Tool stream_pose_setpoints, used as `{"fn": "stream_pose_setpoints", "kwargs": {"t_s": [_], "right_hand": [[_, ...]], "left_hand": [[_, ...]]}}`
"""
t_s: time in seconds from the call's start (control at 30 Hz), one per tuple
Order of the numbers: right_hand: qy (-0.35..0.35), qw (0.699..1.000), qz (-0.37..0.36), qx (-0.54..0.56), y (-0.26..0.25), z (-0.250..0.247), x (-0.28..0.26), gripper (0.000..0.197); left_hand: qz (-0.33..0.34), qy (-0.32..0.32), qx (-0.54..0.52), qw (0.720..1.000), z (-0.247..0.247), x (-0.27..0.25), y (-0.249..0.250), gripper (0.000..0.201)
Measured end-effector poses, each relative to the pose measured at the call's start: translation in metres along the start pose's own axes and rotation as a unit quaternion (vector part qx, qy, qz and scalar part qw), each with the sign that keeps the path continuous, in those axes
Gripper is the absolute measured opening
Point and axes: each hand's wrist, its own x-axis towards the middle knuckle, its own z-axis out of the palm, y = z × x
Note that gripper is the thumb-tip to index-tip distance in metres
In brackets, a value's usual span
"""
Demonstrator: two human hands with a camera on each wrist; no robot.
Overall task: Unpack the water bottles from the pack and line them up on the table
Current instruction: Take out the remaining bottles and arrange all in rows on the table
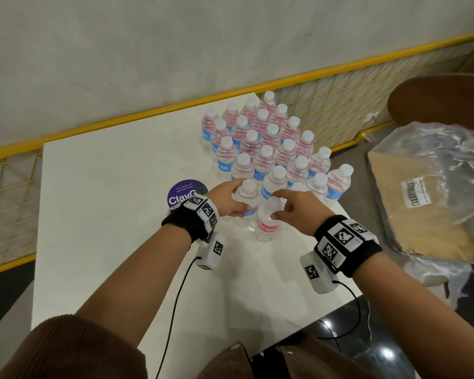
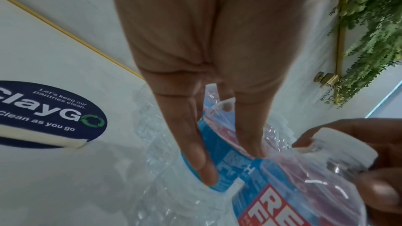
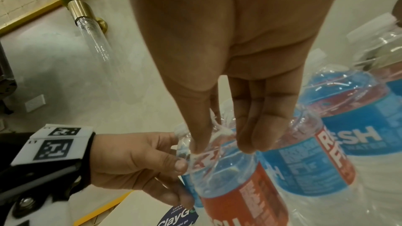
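gripping one bottle (image 1: 246, 206) in the left hand (image 1: 228, 200), right hand (image 1: 294, 208) apparently pinching another bottle's cap (image 1: 274, 202); set both upright, aligned.

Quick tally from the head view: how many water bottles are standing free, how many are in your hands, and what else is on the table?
Free-standing bottles: 22 (one cap half hidden)
Held bottles: 2, the left-hand bottle in the left hand, the right-hand bottle in the right hand
Round sticker: 1
Total: 25

a white table (image 1: 107, 187) stands against a pale wall (image 1: 148, 50) behind a yellow mesh railing (image 1: 326, 105).
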Motion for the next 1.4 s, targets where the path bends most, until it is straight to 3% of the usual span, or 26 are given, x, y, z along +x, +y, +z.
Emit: {"fn": "stream_pose_setpoints", "kwargs": {"t_s": [0.17, 0.37, 0.6, 0.77, 0.87, 0.93, 1.0, 1.1, 1.17, 1.23, 1.3, 1.4], "right_hand": [[0.013, 0.998, 0.03, 0.053, 0.006, 0.004, -0.001, 0.047], [0.003, 0.994, 0.019, 0.112, 0.008, 0.019, -0.015, 0.067], [0.058, 0.976, 0.046, 0.204, 0.019, 0.054, -0.013, 0.067], [0.107, 0.947, 0.093, 0.288, 0.024, 0.062, -0.021, 0.058], [0.127, 0.908, 0.134, 0.377, 0.028, 0.07, -0.022, 0.047], [0.133, 0.858, 0.177, 0.463, 0.03, 0.076, -0.023, 0.034], [0.087, 0.775, 0.226, 0.583, 0.032, 0.082, -0.023, 0.025], [-0.023, 0.61, 0.284, 0.74, 0.03, 0.089, -0.025, 0.038], [-0.043, 0.476, 0.295, 0.827, 0.031, 0.092, -0.023, 0.047], [-0.033, 0.376, 0.289, 0.88, 0.03, 0.094, -0.021, 0.059], [-0.019, 0.323, 0.273, 0.906, 0.026, 0.092, -0.018, 0.07], [0.003, 0.289, 0.288, 0.913, 0.018, 0.08, -0.014, 0.077]], "left_hand": [[0.021, 0.036, -0.037, 0.998, 0.006, 0.003, -0.012, 0.064], [0.038, 0.033, -0.005, 0.999, 0.008, 0.01, -0.031, 0.088], [0.058, 0.102, 0.001, 0.993, 0.02, 0.013, -0.05, 0.074], [0.052, 0.094, -0.018, 0.994, 0.025, 0.018, -0.063, 0.075], [0.055, 0.087, -0.057, 0.993, 0.028, 0.021, -0.068, 0.074], [0.06, 0.092, -0.066, 0.992, 0.03, 0.023, -0.07, 0.073], [0.064, 0.1, -0.068, 0.991, 0.031, 0.025, -0.072, 0.072], [0.069, 0.108, -0.066, 0.989, 0.033, 0.027, -0.076, 0.072], [0.072, 0.107, -0.062, 0.99, 0.033, 0.028, -0.078, 0.075], [0.071, 0.106, -0.062, 0.99, 0.033, 0.028, -0.081, 0.078], [0.069, 0.108, -0.063, 0.99, 0.032, 0.027, -0.081, 0.077], [0.066, 0.107, -0.061, 0.99, 0.031, 0.028, -0.079, 0.079]]}}
